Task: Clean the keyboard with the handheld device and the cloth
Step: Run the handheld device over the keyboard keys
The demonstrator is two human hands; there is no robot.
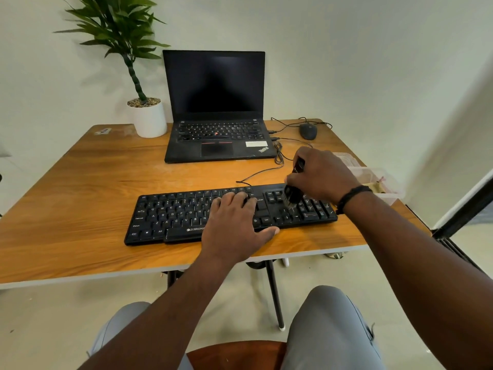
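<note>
Over on the left, a potted plant [146,113] stands at the back of the wooden table [80,188], just beside an open laptop [217,108] whose screen is dark. In front of them, near the table's front edge, lies the black keyboard [170,214], long side toward the person, its cable trailing back toward the laptop.

The person's left hand [234,222] lies flat on the middle of the keyboard, fingers straight and spread over the keys, thumb stretched out along the front edge; it grips nothing and simply presses the board down.

Further right, the right hand [320,174] is curled around a dark handheld device [294,188], held upright with its bristled lower end touching the keys between the main block and the number pad. A dark beaded band sits on that wrist. The keys look black with white lettering; I cannot tell whether any dust lies on them.

Behind the right hand a mouse [308,131] rests near the back of the table, and a clear plastic box [378,182] sits at the table's right edge.
</note>
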